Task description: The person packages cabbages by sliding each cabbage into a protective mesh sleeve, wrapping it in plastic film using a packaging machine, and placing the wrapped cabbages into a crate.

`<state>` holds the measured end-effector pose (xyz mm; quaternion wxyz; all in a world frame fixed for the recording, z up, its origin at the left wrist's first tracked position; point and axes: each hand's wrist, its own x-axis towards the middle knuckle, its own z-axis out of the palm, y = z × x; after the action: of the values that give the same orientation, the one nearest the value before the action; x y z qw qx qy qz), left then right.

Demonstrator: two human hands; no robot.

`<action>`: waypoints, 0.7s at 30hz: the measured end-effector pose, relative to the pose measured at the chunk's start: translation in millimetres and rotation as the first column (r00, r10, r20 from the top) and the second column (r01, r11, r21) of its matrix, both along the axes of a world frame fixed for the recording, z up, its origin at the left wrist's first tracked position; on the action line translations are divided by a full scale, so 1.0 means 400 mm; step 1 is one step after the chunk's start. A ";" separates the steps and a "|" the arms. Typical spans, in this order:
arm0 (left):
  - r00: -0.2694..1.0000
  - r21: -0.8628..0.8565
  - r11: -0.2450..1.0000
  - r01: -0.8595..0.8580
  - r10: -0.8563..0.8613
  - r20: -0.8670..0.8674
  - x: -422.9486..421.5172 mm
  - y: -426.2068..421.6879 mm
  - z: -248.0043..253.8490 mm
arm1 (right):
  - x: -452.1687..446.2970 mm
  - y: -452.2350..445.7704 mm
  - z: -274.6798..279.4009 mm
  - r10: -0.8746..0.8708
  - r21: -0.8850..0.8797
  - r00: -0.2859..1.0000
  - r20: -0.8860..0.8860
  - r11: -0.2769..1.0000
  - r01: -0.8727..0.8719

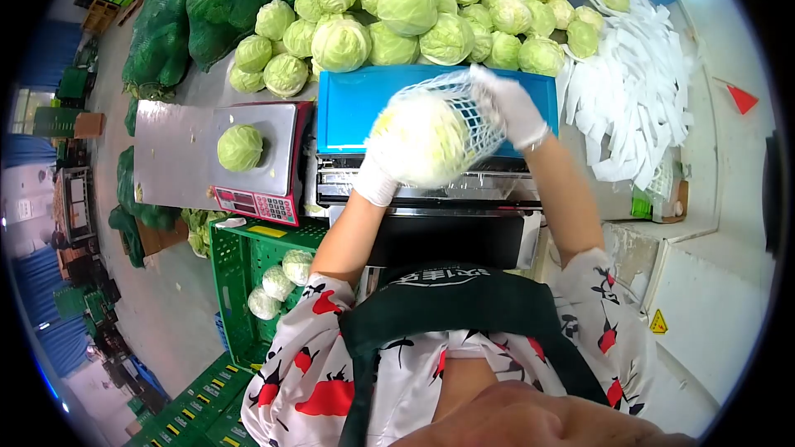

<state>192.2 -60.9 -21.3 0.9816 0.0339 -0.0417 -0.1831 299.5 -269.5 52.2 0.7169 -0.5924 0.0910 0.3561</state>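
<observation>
Held cabbage: the cabbage [424, 139] is up in both gloved hands, above the near part of the blue tray [356, 103], and looks blurred
White net: the net [484, 122] lies over the far and right side of this cabbage, with a loose end at the right; how much of the head is inside, I cannot tell
Left hand: the left hand [379, 175] is curved around the cabbage from its left, near side; its fingertips are too blurred to see
Right hand: the right hand [511, 108] closes its fingers on the loose end of the net
Green crate: in the crate [222, 285] lie at least three white-covered heads [277, 282], which I judge as finished
Cabbage pile: many bare heads [407, 8] lie beyond the tray, so most of the work seems to remain
Scale: one bare head [240, 147] sits on the scale [281, 128], without net
White strips: a large heap of strips [621, 99] lies at the right, perhaps unused nets
</observation>
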 end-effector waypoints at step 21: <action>0.829 0.630 -0.762 -0.151 0.249 0.500 -0.207 0.272 -0.022 | -0.278 0.011 -0.136 0.060 -0.346 0.550 0.833 0.832 0.434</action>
<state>109.3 47.8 -30.2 0.3618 0.8947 0.1860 0.1842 188.3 -265.2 -2.3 0.5242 -0.8428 -0.0929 -0.0790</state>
